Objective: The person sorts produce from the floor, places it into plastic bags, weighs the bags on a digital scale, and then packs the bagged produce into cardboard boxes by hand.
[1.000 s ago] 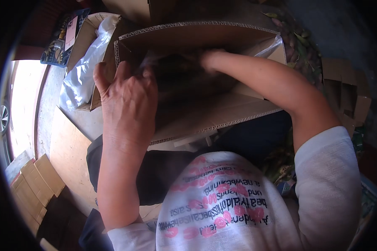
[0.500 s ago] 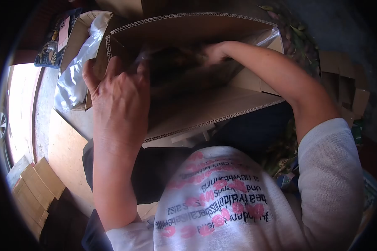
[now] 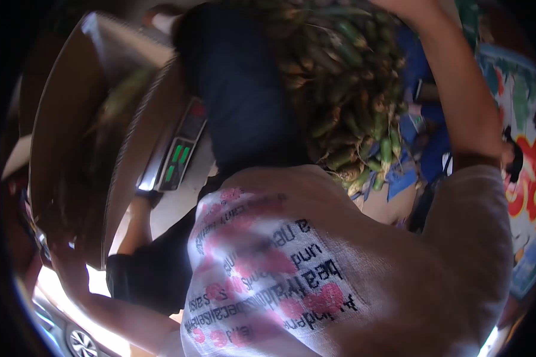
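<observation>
The tall open cardboard box (image 3: 134, 143) stands at the left, tilted in view, with a blurred pale green vegetable (image 3: 128, 95) inside. My left hand (image 3: 65, 253) is at the lower end of the box, by its rim; its fingers are lost in shade and blur. My right arm stretches up over a large heap of long green radish-like vegetables (image 3: 363, 113), some with stringy roots. At the top edge is my right hand (image 3: 402, 6), mostly cut off, its fingers out of sight.
Between the box and my dark-trousered leg (image 3: 244, 89) is a digital scale (image 3: 177, 160) with lit green digits. Blue sheeting (image 3: 402, 184) lies under the heap. A colourful printed panel (image 3: 527, 149) stands at the right, and a car (image 3: 80, 342) shows at the lower left.
My view has swung to the right, bringing the heap into sight. My right hand has left the box and now reaches out over the vegetables; my left hand stays by the box.
</observation>
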The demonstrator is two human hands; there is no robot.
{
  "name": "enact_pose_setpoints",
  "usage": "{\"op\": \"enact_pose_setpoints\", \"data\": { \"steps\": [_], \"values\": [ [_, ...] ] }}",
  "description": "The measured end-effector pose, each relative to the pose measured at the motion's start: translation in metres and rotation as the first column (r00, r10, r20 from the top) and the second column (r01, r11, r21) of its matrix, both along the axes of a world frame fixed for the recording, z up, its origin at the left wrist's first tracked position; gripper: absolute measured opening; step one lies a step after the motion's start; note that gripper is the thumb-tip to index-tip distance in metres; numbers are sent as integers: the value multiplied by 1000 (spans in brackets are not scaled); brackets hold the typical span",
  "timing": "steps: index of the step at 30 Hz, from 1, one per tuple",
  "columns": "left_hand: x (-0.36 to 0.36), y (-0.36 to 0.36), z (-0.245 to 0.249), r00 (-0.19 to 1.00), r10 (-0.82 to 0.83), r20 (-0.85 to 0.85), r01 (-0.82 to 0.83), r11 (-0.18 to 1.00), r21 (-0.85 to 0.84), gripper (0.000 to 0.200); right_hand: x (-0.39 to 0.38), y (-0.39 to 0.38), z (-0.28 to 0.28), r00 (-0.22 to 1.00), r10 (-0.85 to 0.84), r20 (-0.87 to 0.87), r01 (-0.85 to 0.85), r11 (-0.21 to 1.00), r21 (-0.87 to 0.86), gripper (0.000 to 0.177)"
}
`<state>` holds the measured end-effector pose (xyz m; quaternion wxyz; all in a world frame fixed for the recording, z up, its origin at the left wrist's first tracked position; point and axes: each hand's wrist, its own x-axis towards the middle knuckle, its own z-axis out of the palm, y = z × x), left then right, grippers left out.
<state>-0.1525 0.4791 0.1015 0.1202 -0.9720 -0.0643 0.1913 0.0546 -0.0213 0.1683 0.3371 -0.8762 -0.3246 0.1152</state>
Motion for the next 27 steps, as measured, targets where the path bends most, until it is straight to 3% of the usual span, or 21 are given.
{"op": "enact_pose_setpoints", "data": {
  "steps": [2,3,5,6,9,11,15,18,19,22,23,27],
  "values": [
    [8,0,-3,999,46,-27,-45,999,17,18,-34,-122,-25,921,-382,-71,364,913,-187,55],
    [4,25,-11,999,-50,20,50,999,-10,19,-60,-176,-45,840,-535,-87,494,822,-282,57],
    [1,41,-13,982,-142,129,155,983,-101,20,-130,-272,-100,713,-697,79,648,610,-456,53],
    [2,42,-13,986,-121,113,133,985,-107,21,-167,-308,-127,556,-829,57,722,448,-527,51],
    [-1,42,0,993,-71,91,80,991,-104,22,-268,-357,-178,243,-921,-304,715,382,-585,48],
    [0,30,9,988,-87,128,99,991,-94,22,-332,-385,-251,-95,-954,-283,633,162,-757,49],
    [3,19,19,978,-91,188,114,987,-115,22,-375,-376,-298,-264,-856,-444,714,137,-687,44],
    [10,9,28,968,-105,229,137,982,-129,22,-395,-383,-318,-270,-778,-568,666,275,-694,43],
    [11,7,30,963,-113,243,148,980,-133,23,-404,-382,-326,-203,-825,-527,652,287,-702,47],
    [12,-2,40,948,-125,292,173,974,-143,23,-433,-371,-342,315,-855,-412,648,510,-565,54],
    [12,-5,42,943,-129,307,181,973,-146,23,-441,-367,-344,375,-869,-321,574,490,-656,65],
    [13,-20,49,916,-148,372,221,962,-162,24,-437,-316,-325,698,-688,-199,333,558,-761,73]
  ]
}}
